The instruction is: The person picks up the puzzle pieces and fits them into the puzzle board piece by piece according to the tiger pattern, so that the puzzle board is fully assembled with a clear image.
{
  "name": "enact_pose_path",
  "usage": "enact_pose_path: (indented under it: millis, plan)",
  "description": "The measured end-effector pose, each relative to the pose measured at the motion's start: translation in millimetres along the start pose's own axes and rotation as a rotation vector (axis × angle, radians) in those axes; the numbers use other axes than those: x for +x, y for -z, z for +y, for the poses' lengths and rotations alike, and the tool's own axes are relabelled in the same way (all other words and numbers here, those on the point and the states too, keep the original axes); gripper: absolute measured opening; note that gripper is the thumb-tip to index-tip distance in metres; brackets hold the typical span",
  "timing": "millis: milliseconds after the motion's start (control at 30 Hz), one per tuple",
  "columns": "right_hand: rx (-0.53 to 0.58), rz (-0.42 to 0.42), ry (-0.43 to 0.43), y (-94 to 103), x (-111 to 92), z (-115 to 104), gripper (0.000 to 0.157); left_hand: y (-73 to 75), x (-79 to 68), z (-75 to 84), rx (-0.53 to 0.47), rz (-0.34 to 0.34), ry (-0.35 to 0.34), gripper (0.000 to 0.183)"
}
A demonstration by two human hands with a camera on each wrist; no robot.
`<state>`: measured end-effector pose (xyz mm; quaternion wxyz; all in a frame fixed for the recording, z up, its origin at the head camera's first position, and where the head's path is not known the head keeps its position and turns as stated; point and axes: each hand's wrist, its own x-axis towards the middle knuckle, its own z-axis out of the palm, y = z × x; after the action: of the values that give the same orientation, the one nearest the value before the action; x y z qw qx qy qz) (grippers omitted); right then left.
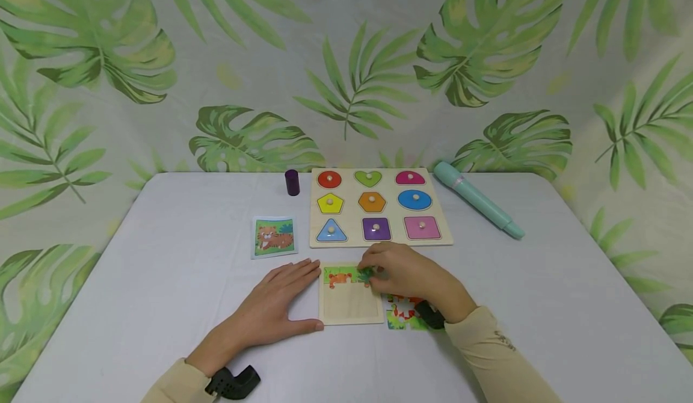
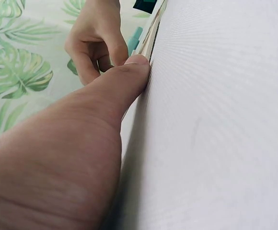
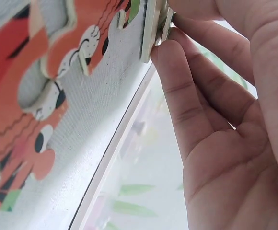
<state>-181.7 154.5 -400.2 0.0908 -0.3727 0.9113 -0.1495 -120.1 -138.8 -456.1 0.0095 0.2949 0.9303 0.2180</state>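
Right hand is pinching piece at far right corner of tray. Left hand, thumb apart, is touching left edge. Pieces are lying beside right edge.

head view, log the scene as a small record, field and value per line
left hand: fingers straight, at left edge of wooden tray
right hand: pinches green puzzle piece over tray's upper right
placed pieces: along tray's top
loose pieces: right of tray, partly hidden
beyond tray: tiger card, shape board, purple cylinder, teal tube
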Motion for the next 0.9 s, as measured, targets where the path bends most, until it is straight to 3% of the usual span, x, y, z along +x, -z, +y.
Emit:
enact_pose_path:
  millis: [900]
  plan:
    - [-0.017, -0.001, 0.023, -1.0, 1.8, 0.1, 0.025, -0.7, 1.5, -2.9, -0.001, 0.011, -0.011, 0.097]
